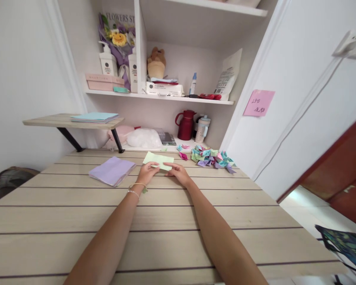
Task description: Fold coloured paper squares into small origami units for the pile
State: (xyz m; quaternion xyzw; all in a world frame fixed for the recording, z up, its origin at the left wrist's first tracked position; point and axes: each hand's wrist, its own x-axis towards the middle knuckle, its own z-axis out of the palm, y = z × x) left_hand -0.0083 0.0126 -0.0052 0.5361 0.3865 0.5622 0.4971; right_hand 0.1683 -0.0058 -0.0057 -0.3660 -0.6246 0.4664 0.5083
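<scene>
A light green sheet of paper, longer than it is deep, is held between my two hands above the slatted table. My left hand pinches its near left part, thumb on top; a thin bracelet and a cord band circle that wrist. On the near right part, my right hand grips the same sheet with thumb and fingers. The fingers under the paper are partly hidden. To the left lies a stack of purple paper. Beyond the right hand sits a pile of small folded paper pieces in several colours.
A small raised shelf with blue paper stands at the back left. Behind the table are a red jug, a pale tumbler and a white plastic bag. A magenta folded piece lies near the sheet.
</scene>
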